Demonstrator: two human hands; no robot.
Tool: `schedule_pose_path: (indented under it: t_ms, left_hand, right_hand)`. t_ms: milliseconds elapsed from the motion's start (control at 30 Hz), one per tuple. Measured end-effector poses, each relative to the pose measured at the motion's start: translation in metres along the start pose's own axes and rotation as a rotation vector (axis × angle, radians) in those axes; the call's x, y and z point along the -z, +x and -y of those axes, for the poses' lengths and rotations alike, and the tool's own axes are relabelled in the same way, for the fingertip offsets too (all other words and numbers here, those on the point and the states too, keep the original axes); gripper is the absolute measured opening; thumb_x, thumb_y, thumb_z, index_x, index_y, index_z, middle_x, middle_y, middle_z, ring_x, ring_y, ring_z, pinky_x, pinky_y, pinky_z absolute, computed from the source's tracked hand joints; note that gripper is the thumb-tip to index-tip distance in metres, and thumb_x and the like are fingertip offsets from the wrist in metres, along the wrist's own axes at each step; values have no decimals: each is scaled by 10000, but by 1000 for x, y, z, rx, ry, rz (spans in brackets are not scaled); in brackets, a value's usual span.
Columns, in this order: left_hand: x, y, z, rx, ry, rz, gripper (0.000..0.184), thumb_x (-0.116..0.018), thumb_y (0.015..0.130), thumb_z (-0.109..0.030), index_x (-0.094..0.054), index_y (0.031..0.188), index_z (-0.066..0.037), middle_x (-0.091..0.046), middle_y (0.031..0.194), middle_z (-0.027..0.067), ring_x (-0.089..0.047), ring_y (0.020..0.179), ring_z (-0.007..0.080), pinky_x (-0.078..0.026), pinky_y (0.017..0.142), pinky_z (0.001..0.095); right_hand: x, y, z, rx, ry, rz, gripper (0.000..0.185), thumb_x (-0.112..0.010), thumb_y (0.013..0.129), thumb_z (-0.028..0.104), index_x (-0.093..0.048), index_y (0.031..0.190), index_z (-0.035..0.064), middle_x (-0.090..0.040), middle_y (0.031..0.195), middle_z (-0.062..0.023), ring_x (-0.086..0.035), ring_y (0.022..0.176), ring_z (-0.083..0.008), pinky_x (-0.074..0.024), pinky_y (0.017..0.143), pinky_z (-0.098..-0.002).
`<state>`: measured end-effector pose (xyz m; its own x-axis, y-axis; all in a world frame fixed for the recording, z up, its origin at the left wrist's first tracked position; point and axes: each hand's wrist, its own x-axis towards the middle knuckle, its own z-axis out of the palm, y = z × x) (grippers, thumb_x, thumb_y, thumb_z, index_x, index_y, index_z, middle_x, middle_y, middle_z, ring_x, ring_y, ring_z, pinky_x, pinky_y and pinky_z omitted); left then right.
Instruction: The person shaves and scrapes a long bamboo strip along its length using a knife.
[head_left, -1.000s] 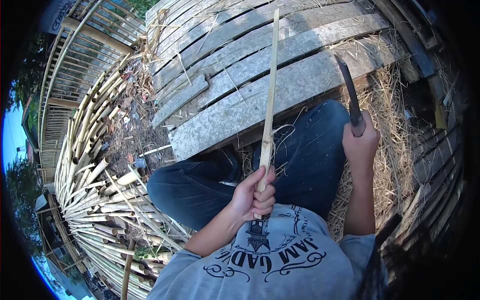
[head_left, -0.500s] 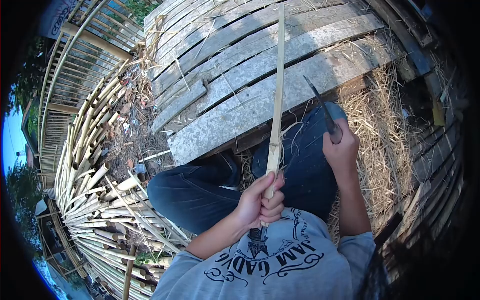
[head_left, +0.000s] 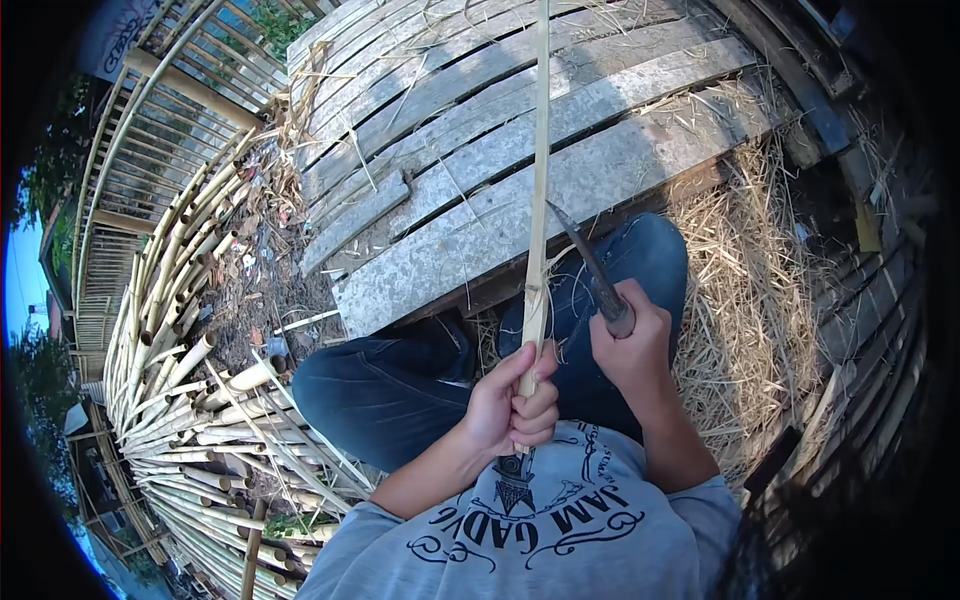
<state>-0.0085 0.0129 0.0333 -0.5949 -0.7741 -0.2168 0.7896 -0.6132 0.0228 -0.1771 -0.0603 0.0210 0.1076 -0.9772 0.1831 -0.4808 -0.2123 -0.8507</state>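
Observation:
My left hand (head_left: 513,397) is wrapped round the lower end of a long, pale bamboo strip (head_left: 541,180), which points away from my chest over the planks. A node and a few thin curled shavings show on the strip just above that hand. In my right hand (head_left: 634,340) is the dark handle of a knife (head_left: 588,258) with a narrow, slightly curved blade. Its tip reaches up and left, close beside the strip; whether it touches cannot be made out. The knife is over my right knee.
A low platform of weathered planks (head_left: 430,255) lies ahead, with a short loose board (head_left: 356,222) on it. Bamboo poles (head_left: 215,440) are piled at left near a bamboo fence (head_left: 190,90). Straw-like shavings (head_left: 740,290) cover the ground at right.
My right hand has moved left and slightly down, bringing the knife from apart to close beside the bamboo strip. The strip and my left hand have shifted slightly left.

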Motion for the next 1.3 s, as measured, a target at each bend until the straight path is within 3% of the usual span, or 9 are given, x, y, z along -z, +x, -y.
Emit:
schedule_pose_path:
  t_ms: [100, 200, 467, 533, 667, 733, 867, 1067, 1300]
  left_hand:
    - [-1, 1, 6, 51, -31, 38, 327, -296, 1053, -426, -371, 891, -153, -197, 518, -53, -171, 385, 48, -156, 333, 209]
    - [12, 3, 5, 77, -99, -83, 318, -317, 1051, -423, -374, 877, -163, -192, 523, -57, -172, 386, 44, -153, 334, 203]
    - [27, -2, 2, 33, -205, -42, 319, -322, 1051, -419, -373, 855, -173, -187, 514, -59, -160, 383, 44, -153, 326, 195]
    - [17, -16, 13, 15, 132, -85, 313, -305, 1053, -413, -365, 863, -172, -191, 506, -55, -160, 378, 49, -160, 324, 204]
    - [29, -23, -15, -112, -119, -95, 323, -306, 1050, -425, -369, 873, -162, -198, 506, -53, -168, 374, 50, -171, 321, 212]
    - [27, -16, -19, -126, -132, -31, 322, -302, 1051, -423, -373, 880, -160, -203, 508, -53, -172, 372, 51, -170, 319, 211]
    - [16, -3, -10, -27, -101, 29, 325, -294, 1052, -433, -368, 885, -164, -202, 510, -52, -174, 374, 52, -157, 325, 208]
    - [17, -12, 8, 42, -144, 61, 341, -281, 1052, -446, -350, 872, -165, -188, 511, -55, -164, 375, 50, -148, 329, 201]
    - [23, -12, -16, -128, -219, 77, 337, -271, 1055, -430, -352, 876, -156, -192, 503, -46, -176, 378, 56, -173, 329, 210]
  right_hand:
    - [-12, -2, -8, 202, -59, 47, 111, -640, 732, 26, -556, 805, 30, -565, 610, -139, -601, 553, -344, -464, 513, -381]
    - [-18, 13, -40, 183, -236, 59, 135, -661, 711, 52, -556, 796, 48, -598, 649, -155, -612, 621, -385, -478, 533, -416]
    - [-36, 31, -52, -40, -416, 92, 88, -610, 764, 96, -577, 834, 54, -624, 686, -187, -617, 689, -427, -492, 616, -490]
    - [-19, 63, -77, -154, -461, -117, 107, -600, 802, 116, -576, 890, 60, -645, 730, -211, -629, 725, -439, -493, 658, -525]
    - [6, 65, -48, -181, -341, -105, 148, -608, 779, 92, -577, 915, 43, -637, 717, -201, -627, 732, -437, -485, 641, -499]
    - [0, 44, -23, 91, -243, -88, 140, -629, 758, 62, -560, 879, 44, -623, 691, -166, -632, 695, -403, -484, 597, -464]
    - [-26, -1, 3, 224, -186, 118, 173, -665, 719, 40, -543, 838, 66, -610, 670, -131, -643, 675, -361, -502, 577, -434]
    - [-31, 41, -59, -156, -371, 77, 136, -606, 779, 103, -550, 885, 39, -641, 727, -205, -629, 747, -438, -492, 663, -523]
    - [-13, 15, -2, 44, -31, -73, 143, -651, 736, 25, -541, 826, 31, -593, 645, -162, -628, 637, -383, -478, 548, -417]
